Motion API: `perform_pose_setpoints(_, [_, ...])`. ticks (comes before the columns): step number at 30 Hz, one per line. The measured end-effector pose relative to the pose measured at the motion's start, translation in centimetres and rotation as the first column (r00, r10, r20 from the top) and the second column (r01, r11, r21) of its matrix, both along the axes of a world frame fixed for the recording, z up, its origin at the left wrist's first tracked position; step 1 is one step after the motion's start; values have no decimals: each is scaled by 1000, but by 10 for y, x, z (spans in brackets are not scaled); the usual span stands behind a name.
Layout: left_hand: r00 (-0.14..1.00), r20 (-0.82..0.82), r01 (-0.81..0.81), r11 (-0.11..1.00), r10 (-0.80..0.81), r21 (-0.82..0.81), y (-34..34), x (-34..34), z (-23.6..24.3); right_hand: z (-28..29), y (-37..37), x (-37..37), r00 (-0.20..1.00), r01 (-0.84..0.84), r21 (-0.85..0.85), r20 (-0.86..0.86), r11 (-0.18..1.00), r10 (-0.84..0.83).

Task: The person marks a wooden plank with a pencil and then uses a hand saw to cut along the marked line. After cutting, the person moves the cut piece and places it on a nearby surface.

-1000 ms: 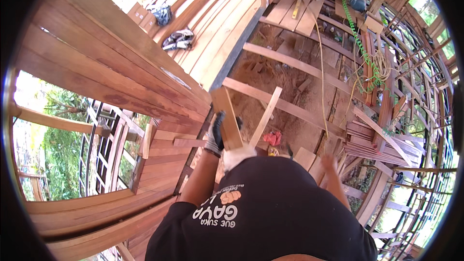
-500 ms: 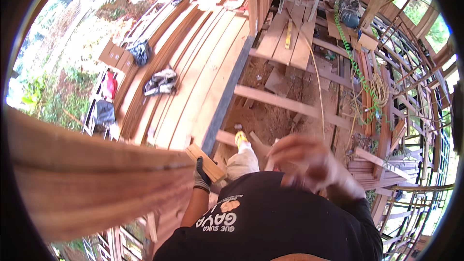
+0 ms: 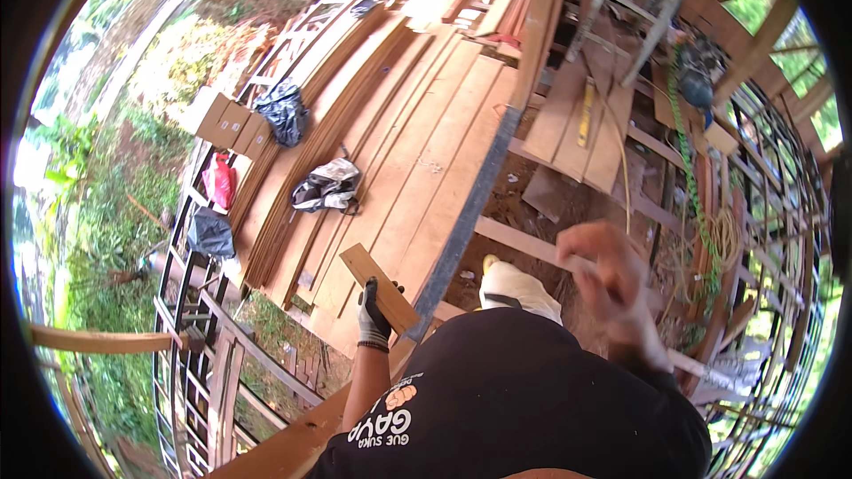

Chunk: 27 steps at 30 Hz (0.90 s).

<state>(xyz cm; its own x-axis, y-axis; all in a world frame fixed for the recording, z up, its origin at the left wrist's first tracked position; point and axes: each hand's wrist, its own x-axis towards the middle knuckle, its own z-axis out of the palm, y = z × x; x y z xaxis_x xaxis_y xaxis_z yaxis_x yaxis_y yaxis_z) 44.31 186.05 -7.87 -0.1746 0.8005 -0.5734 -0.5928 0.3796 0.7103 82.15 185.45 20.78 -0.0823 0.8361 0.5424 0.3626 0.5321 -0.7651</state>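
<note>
My left hand (image 3: 373, 315), in a dark-palmed work glove with a grey cuff, grips a short wooden board (image 3: 380, 288). The board slants above the edge of the plank deck, its lower end close to a dark grey beam (image 3: 461, 217). My right hand (image 3: 608, 270) is bare and raised over the open floor frame at the right. It is blurred; its fingers are bent, with a gap between them and the thumb, and nothing shows in it. Part of my leg, in pale trousers (image 3: 522, 291), shows below the beam.
Long planks (image 3: 435, 151) cover the deck, bearing a grey-black bag (image 3: 327, 186) and a black plastic bag (image 3: 284, 113). Across the gap, loose boards carry a yellow spirit level (image 3: 587, 113). A ladder (image 3: 596, 0), a compressor (image 3: 697, 71) and a green coiled hose (image 3: 688, 137) stand beyond.
The view has swung left, and the large timber at the left has left its place there. My left hand with the board is now over the deck planks. My right hand remains raised.
</note>
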Motion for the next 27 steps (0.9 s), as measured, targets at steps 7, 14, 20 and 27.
perform_pose_setpoints(7, [992,-1,-130,991,130,-9,136,-14,-32,-236,183,34,863,-18,-536,418,844,284])
perform_pose_setpoints(14, [983,7,-184,982,184,36,350,-12,0,-392,373,95,957,160,-913,236,375,167])
perform_pose_setpoints(20, [856,321,-396,914,404,-95,415,-24,-35,-407,513,194,963,267,-962,265,48,-42])
perform_pose_setpoints(27, [812,518,-231,963,268,-137,611,-46,-81,-465,680,203,907,212,-971,154,108,-393])
